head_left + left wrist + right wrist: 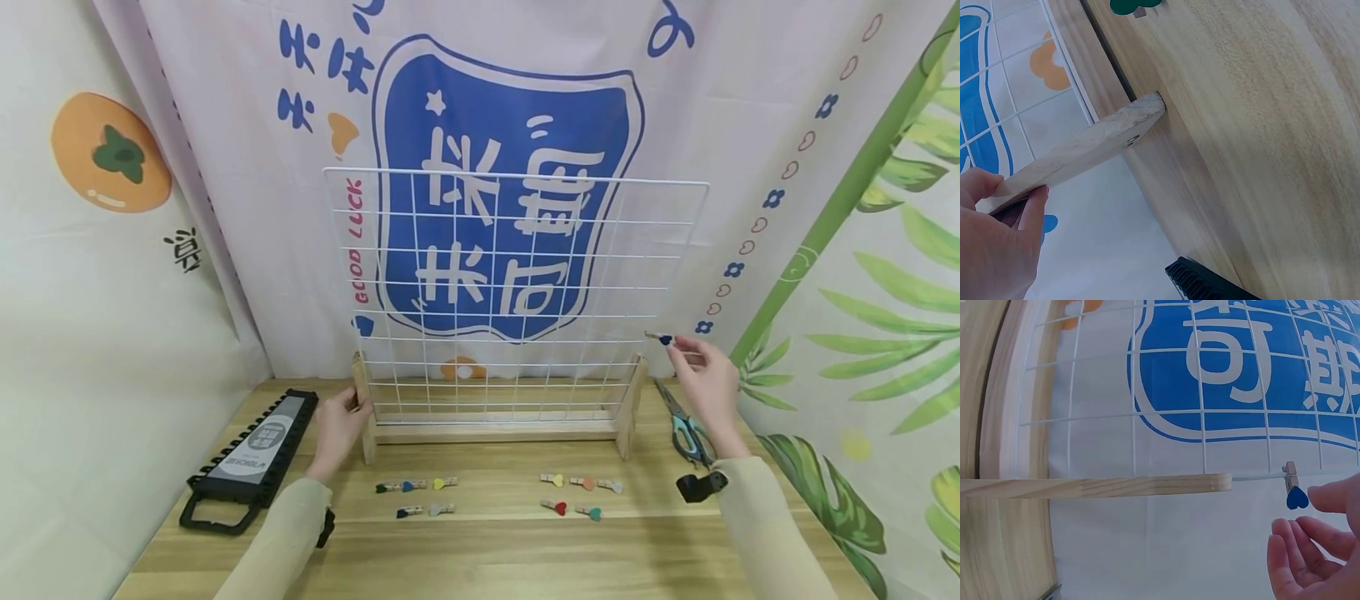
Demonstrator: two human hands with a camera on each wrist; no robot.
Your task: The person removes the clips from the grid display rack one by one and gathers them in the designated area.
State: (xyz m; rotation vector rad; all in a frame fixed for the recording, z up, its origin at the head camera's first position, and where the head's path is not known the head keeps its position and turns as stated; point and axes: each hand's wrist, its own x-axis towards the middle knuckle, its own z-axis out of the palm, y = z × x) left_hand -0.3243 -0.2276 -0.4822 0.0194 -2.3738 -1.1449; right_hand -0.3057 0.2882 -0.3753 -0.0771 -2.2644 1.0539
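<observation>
A white wire grid [517, 177] stands upright in a wooden stand [495, 432]. My left hand [341, 425] grips the stand's left post [1097, 140], thumb on one side and fingers on the other. At the grid's right edge hangs a small wooden clothespin with a dark blue heart [1297, 497], its tip on the edge wire above the right post [1147, 487]. My right hand [707, 390] is right beside it. In the right wrist view the thumb is near the heart, and the other fingers are spread apart from the clothespin.
Several heart clothespins lie on the table in two groups, including a red one [555, 507] and a yellow one [446, 482]. Scissors [690, 433] lie at the right. A black rack with a grey label [255, 450] lies at the left. Printed cloth [300, 250] hangs behind.
</observation>
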